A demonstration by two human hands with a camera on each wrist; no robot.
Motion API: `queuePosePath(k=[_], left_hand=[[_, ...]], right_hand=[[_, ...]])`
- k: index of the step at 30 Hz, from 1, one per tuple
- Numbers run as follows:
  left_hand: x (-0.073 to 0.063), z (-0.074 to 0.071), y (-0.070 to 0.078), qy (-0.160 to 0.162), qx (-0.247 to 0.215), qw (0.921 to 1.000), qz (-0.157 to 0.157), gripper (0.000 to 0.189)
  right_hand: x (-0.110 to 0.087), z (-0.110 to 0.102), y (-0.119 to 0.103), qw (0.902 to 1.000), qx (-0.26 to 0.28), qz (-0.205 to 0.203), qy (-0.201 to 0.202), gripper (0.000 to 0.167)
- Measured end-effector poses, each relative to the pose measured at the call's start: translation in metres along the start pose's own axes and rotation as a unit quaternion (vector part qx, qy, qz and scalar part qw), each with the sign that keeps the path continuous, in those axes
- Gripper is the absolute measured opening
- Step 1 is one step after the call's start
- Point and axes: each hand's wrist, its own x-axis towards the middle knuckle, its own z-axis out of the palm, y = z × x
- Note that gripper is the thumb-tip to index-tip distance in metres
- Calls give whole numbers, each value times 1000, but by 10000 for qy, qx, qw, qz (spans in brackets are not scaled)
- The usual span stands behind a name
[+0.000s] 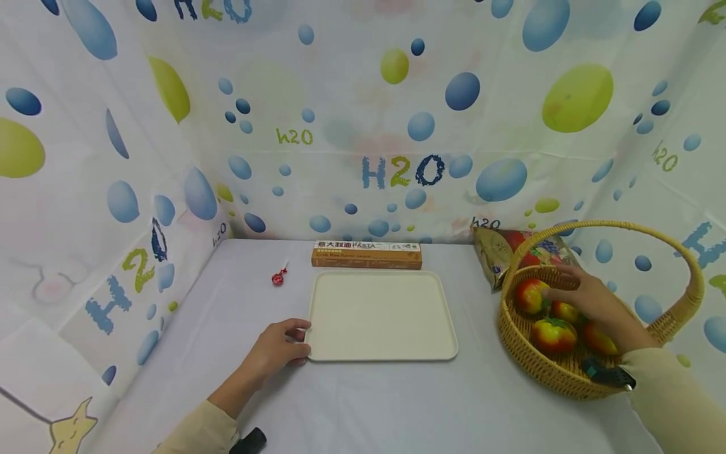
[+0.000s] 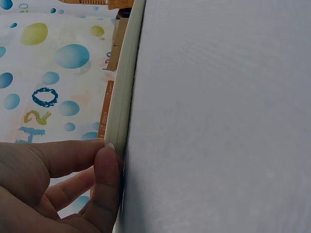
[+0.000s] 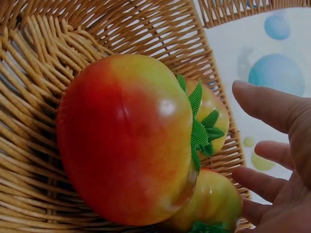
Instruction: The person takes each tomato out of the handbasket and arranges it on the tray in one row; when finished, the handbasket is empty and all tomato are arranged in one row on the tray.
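Observation:
My left hand [image 1: 278,350] is at the left edge of a cream rectangular tray [image 1: 380,315], which lies flat on the table. In the left wrist view the thumb and index finger pinch the tray's rim [image 2: 127,73]. Over a wicker basket [image 1: 524,359] at the right, my right hand [image 1: 595,309] reaches in with fingers spread. Several red-and-yellow artificial tomatoes [image 1: 554,336] with green leaves sit inside the basket. The right wrist view shows a large tomato [image 3: 126,141] up close, with a gap between it and the fingers of the right hand [image 3: 291,165].
Behind the tray lies a brown pasta box [image 1: 366,255]. A red-wrapped lollipop [image 1: 278,277] is to the tray's left. A shiny printed bag [image 1: 490,252] lies behind the basket, whose tall handle [image 1: 609,224] arches above it. Patterned cloth walls [image 1: 340,82] surround the table.

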Motion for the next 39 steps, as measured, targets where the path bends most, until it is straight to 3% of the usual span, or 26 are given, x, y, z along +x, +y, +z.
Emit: queuePosePath(k=[10, 19, 29, 39], left_hand=[[0, 1, -3, -12, -114, 9999, -20, 50], [0, 2, -3, -16, -98, 9999, -18, 50], [0, 2, -3, 43, -127, 9999, -12, 50], [-2, 1, 0, 29, -218, 9998, 13, 51]], right_hand=[[5, 10, 8, 9995, -210, -245, 49, 94], [6, 13, 6, 9978, -549, 171, -327, 99], [11, 17, 5, 9956, -898, 19, -254, 100], [14, 18, 5, 9960, -850, 122, -254, 105]])
